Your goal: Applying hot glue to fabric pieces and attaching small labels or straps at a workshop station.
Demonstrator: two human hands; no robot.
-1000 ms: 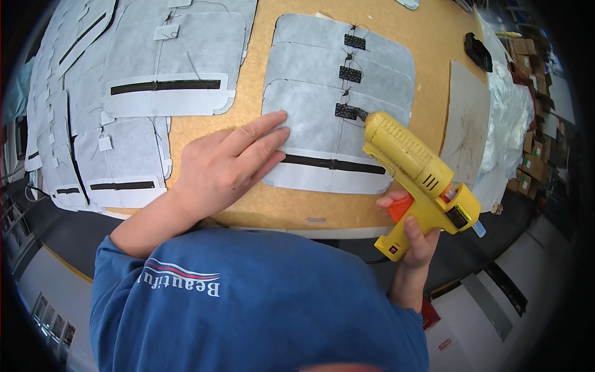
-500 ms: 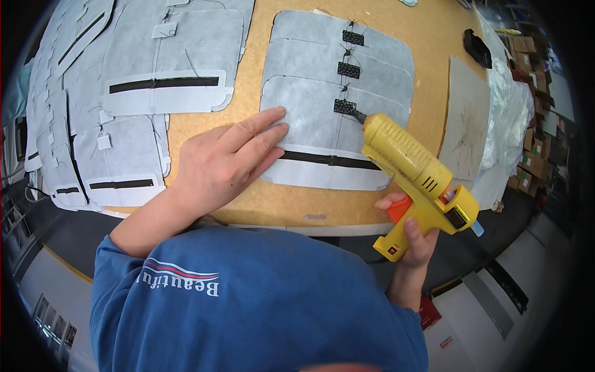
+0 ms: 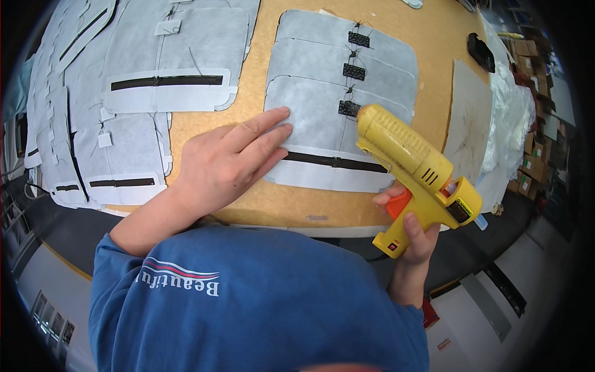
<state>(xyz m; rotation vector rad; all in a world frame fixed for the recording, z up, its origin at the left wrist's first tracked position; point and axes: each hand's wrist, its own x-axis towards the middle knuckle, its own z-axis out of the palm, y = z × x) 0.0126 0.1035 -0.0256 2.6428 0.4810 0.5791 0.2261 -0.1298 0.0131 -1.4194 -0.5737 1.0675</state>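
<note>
My right hand (image 3: pixel 416 239) is wrapped round the handle of a yellow hot glue gun (image 3: pixel 412 164), a finger at its orange trigger (image 3: pixel 400 203). The gun's nose covers the right end of a small black perforated patch (image 3: pixel 348 108); whether the tip touches it is hidden. That patch lies on the nearest of several overlapping pale grey fabric panels (image 3: pixel 310 111). Two similar black patches (image 3: pixel 354 72) sit farther up, with thin dark wires between them. My left hand (image 3: pixel 226 155) lies flat, fingers stretched onto the front panel's left edge, holding nothing.
More grey panels (image 3: pixel 180 49) with black strips and small white squares (image 3: pixel 105 139) cover the table's left side. At the right are a grey board (image 3: pixel 468 118), a black object (image 3: pixel 480 53) and clear plastic sheeting (image 3: pixel 508 124). Cardboard boxes (image 3: pixel 533 167) stand beyond.
The glue gun's nose has tipped up and slightly left, and its dark nozzle is now hidden. The panels appear shifted slightly right in view. My left hand stays on the panel edge.
</note>
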